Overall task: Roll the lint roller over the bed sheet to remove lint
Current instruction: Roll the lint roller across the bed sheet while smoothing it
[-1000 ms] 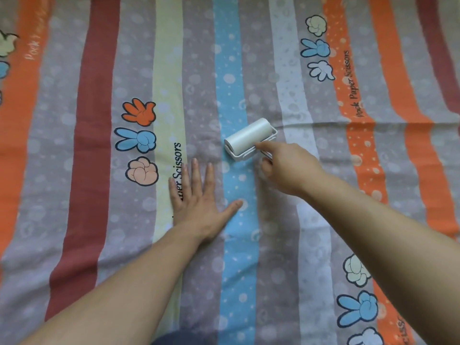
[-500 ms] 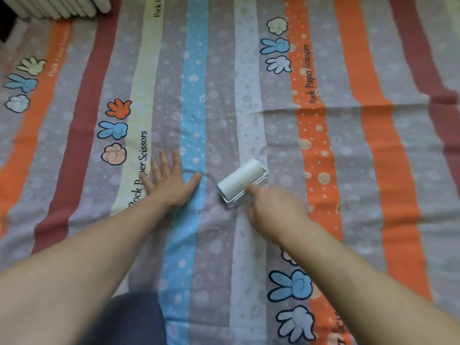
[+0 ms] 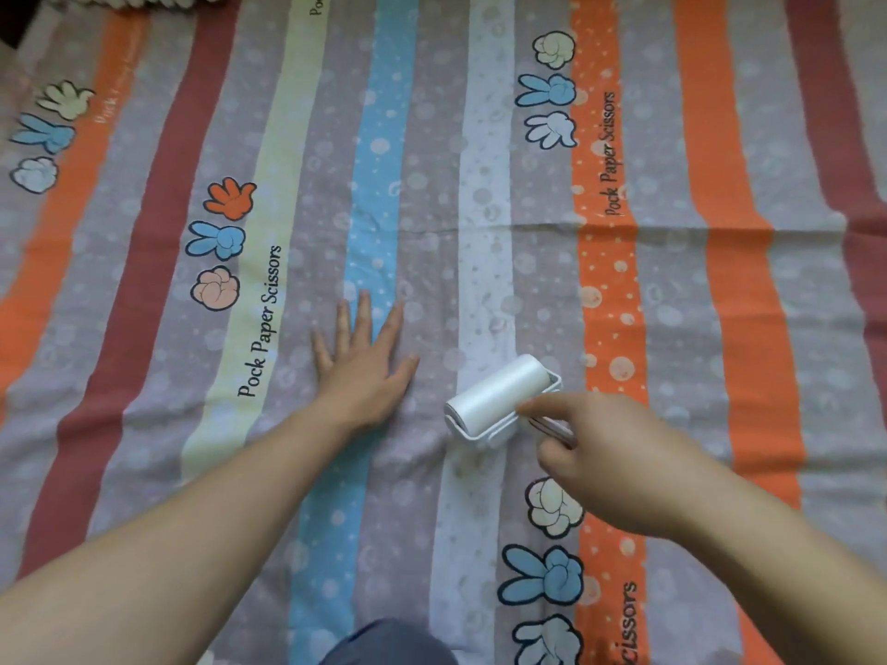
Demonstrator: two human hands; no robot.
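Head view. Bed sheet (image 3: 432,184), striped with printed cartoon hands and "Pock Paper Scissors" lettering, fills the frame. Left hand (image 3: 365,367) lies palm down on the sheet, fingers straight and slightly spread, over the blue and grey stripes. Lint roller (image 3: 499,395), white, lies on the sheet just to the right of the left hand, apart from it, its drum on the pale stripe and angled away from the right hand. Right hand (image 3: 609,467) is just behind the drum, curled round the roller's handle (image 3: 552,427), index finger stretched forward to the frame. Small wrinkles show in the sheet between the hands. Dark blue cloth (image 3: 389,645) shows at the bottom edge, nearer than both hands.
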